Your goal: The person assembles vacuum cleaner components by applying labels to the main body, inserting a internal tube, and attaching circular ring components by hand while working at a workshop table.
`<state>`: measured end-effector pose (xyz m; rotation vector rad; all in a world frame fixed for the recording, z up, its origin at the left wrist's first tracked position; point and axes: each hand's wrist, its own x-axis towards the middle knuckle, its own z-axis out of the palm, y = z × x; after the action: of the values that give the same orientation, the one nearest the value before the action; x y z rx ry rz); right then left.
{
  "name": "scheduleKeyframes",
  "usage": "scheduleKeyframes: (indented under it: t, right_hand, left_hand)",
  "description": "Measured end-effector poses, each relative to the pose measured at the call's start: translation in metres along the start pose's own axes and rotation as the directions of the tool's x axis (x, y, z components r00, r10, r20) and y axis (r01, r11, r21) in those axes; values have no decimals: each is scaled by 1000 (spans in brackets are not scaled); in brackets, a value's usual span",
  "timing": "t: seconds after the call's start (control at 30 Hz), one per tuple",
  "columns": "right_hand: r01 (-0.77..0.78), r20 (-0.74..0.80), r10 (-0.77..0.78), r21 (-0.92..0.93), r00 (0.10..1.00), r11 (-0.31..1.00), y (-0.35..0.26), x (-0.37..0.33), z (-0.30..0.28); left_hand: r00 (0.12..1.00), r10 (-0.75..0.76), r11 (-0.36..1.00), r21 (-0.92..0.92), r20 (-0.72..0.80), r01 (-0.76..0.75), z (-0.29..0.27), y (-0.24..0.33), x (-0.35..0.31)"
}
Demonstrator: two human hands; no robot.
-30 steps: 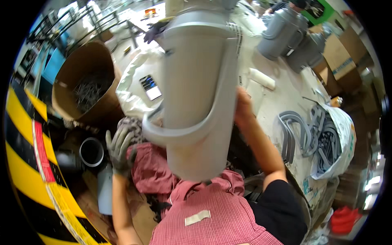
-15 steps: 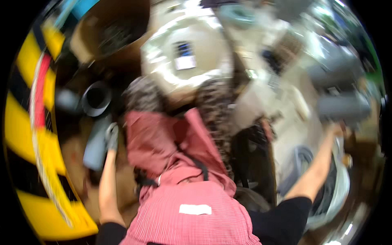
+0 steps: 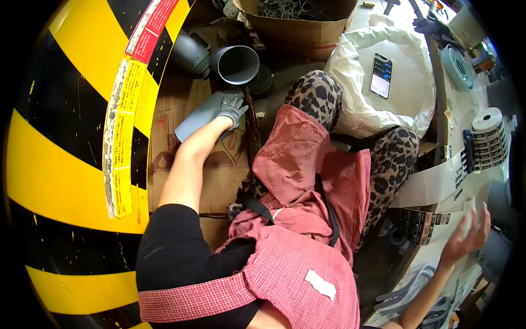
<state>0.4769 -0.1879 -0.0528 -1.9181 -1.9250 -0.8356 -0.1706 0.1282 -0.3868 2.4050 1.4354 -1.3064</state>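
Observation:
My left hand (image 3: 232, 109), in a grey glove, lies with fingers spread on the upper end of a grey plastic cylinder (image 3: 204, 116). That cylinder rests tilted on flattened cardboard on the floor to my left. Just beyond it a grey open-mouthed container (image 3: 236, 64) shows its dark inside, and a grey jug with a handle (image 3: 192, 54) lies beside that. On the far right, my bare right hand (image 3: 467, 237) is raised over the workbench with its fingers apart. Close to its fingertips are a small white piece I cannot identify and grey containers (image 3: 497, 249), partly cut off by the rim.
A yellow-and-black striped panel (image 3: 60, 181) curves along my left. Ahead stand a cardboard box (image 3: 296, 34) of thin metal pieces and a white-lined tub (image 3: 350, 71) with a phone (image 3: 381, 77) on top. A label roll (image 3: 489, 137) and a teal dish (image 3: 457, 68) sit on the bench.
The view has swung left, so the scene sits further right, and the blur has cleared. My left hand stays at the grey cylinder. My right hand now shows spread fingers.

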Motion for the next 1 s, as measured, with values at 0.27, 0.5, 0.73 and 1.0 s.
scheduleKeyframes:
  t: [0.27,0.5,0.73,1.0]
  right_hand:
    - [517,147,-562,259,814,816,-128,68,-9]
    - [411,183,-545,475,818,778,-170,67,3]
    - [278,-11,-579,885,815,373,-292,100,73]
    - [181,-233,-553,972,800,-148,-500,83,121]
  left_hand:
    - [992,-106,978,-188,-65,92,-6,-24,85]
    - [953,-243,970,-11,-183,245,36,-17,-12]
    - [906,-228,960,-239,-356,147,30,-39,-173]
    - [407,-423,713,-575,-809,-402,2,32,-328]
